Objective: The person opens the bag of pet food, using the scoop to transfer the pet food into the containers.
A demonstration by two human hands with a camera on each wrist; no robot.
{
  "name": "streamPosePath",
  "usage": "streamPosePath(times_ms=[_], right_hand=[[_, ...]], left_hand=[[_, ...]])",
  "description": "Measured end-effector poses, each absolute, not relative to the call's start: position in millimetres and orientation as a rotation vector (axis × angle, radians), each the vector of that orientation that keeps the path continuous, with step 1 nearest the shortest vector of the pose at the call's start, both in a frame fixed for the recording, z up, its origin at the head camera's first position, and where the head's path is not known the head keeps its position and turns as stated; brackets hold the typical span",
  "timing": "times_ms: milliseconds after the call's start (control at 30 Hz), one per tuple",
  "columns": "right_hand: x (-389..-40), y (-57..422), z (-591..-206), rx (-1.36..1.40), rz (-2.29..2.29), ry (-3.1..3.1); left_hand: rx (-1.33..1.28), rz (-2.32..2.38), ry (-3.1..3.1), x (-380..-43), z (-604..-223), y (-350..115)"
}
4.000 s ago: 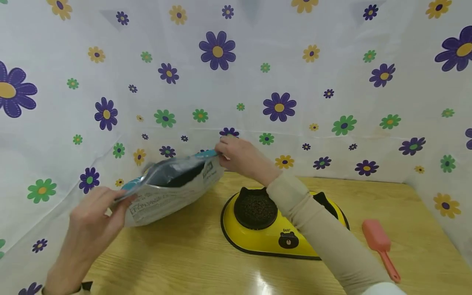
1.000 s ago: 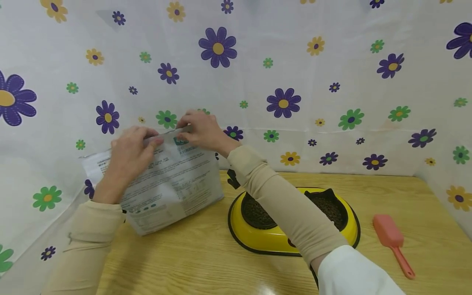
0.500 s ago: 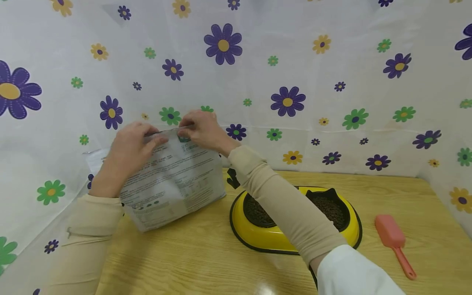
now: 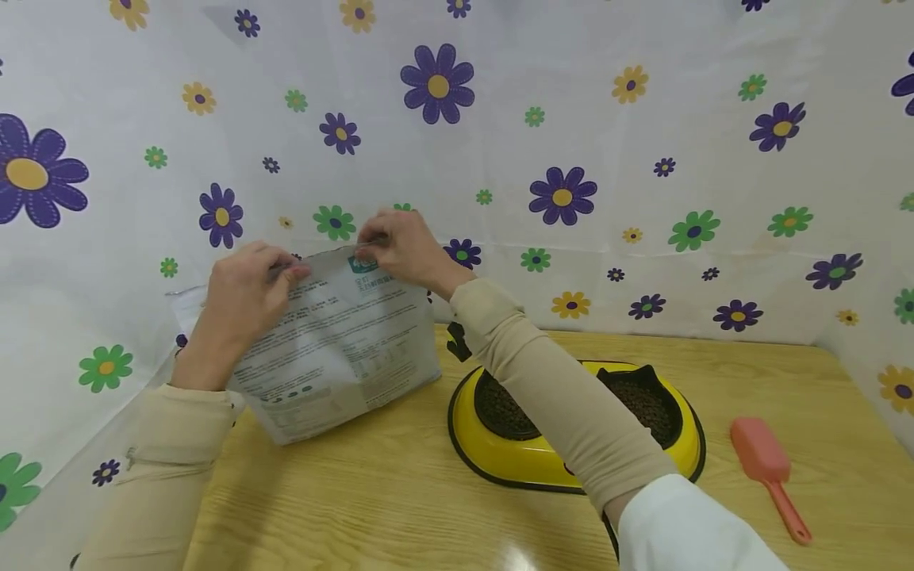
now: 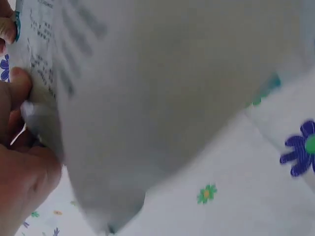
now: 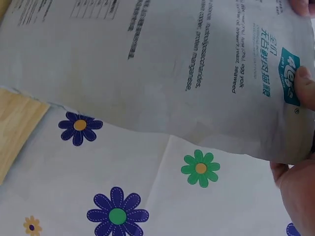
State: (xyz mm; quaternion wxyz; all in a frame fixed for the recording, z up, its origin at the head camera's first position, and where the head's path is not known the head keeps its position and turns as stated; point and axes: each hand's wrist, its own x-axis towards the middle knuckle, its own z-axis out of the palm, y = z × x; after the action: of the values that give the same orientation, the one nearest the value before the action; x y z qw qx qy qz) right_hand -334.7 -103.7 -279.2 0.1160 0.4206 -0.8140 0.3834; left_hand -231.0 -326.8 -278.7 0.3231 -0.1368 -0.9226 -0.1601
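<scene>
A silvery-white pet food bag (image 4: 336, 349), printed with text and a teal logo, stands on the left of the table, leaning a little. My left hand (image 4: 243, 301) pinches its top edge left of the middle, thumb on the near side. Farther right along the same edge, my right hand (image 4: 407, 250) pinches it beside the logo. The bag's mouth lies flat between the two hands. In the left wrist view the left hand (image 5: 24, 167) grips the edge, with the bag filling most of the picture. Right thumb and fingers (image 6: 300, 191) hold the logo end in the right wrist view.
A yellow double feeder (image 4: 521, 464) holds two black cat-eared bowls with brown kibble (image 4: 646, 408); my right forearm crosses above it. A pink scoop (image 4: 764, 456) lies at the right of the wooden table (image 4: 371, 507). A flowered white sheet (image 4: 485, 143) covers the wall behind.
Four seconds ago the bag gaped open, tilted, with hands at its ends. Now it stands more upright, its mouth flattened, hands closer together. In the last second the right hand shifts slightly right.
</scene>
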Motion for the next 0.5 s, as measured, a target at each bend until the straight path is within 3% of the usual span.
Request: streamPosePath(times_ms=[167,500], right_hand=[[-332.4,-107.4,-277.4,1.204,0.857,-2.407],[-323.9,-116.2,-273.1,1.244,0.827,-2.407]], left_hand=[[-0.272,-0.422,-2.552,-216.7,-274.5,-353.0],[-0.443,-0.313,-2.394,-219.7,-284.2,-357.0]])
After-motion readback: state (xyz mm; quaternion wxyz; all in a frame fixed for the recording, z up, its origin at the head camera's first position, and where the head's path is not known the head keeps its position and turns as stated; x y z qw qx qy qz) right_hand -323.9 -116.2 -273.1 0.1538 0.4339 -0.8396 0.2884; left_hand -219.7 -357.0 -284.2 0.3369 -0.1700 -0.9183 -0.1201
